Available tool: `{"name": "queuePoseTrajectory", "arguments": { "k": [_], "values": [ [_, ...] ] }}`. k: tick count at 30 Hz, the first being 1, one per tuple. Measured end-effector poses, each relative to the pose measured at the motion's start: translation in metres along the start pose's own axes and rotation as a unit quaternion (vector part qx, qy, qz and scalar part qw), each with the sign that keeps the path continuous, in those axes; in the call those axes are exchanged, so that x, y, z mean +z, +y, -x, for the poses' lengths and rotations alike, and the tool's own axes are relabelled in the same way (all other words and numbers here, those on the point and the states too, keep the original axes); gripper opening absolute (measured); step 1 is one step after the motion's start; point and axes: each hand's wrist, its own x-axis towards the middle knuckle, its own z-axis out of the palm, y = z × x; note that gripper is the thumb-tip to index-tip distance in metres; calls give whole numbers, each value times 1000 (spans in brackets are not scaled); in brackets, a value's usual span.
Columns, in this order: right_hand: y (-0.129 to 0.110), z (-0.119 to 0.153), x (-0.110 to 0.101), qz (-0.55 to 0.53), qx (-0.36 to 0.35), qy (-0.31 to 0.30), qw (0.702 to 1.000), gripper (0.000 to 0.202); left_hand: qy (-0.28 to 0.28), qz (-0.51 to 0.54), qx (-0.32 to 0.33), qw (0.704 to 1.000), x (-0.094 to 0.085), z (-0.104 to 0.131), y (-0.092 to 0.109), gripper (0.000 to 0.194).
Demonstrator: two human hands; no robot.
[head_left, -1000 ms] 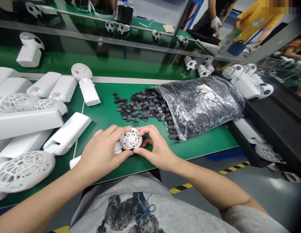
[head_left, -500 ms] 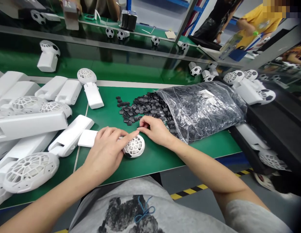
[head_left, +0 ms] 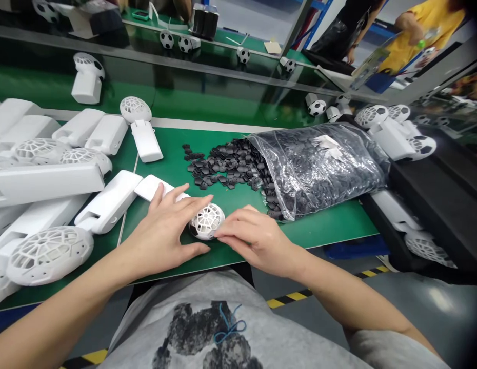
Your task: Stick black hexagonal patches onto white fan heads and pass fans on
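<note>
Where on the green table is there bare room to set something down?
Bare green table shows between the clear bag and the near edge, right of the right hand; another patch lies between the domed white unit and the black pieces. The left end is crowded with white housings.

Grey floor (head_left: 419,302), yellow-black tape (head_left: 296,296); green worktable (head_left: 319,228); blue-framed rack (head_left: 314,25) behind.

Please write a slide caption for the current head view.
Left hand spread, right hand pinched at a white lattice dome, near black pieces and a plastic bag.
</note>
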Motion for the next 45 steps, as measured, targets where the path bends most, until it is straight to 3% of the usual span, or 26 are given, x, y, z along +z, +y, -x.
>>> {"name": "queuePoseTrajectory", "arguments": {
  "k": [4,12,22,27,35,39,45],
  "values": [
    [-6,-2,2,52,-12,-20,998,11,6,19,-25,999,0,0,5,79],
    [-2,4,2,21,17,-6,1000,20,24,17,-27,999,4,-2,5,71],
    [-6,5,0,-14,54,30,998,8,30,16,-27,999,5,-1,4,68],
    [-8,6,0,-26,82,21,996,17,21,20,-39,999,3,-2,6,69],
    [-14,12,4,-30,148,21,988,12,26,20,-37,999,4,-1,5,68],
    [-14,13,4,-25,135,10,990,18,44,22,-26,998,7,0,3,67],
    [-14,11,8,6,91,118,989,11,48,30,-27,998,8,0,2,67]
  ]
}}
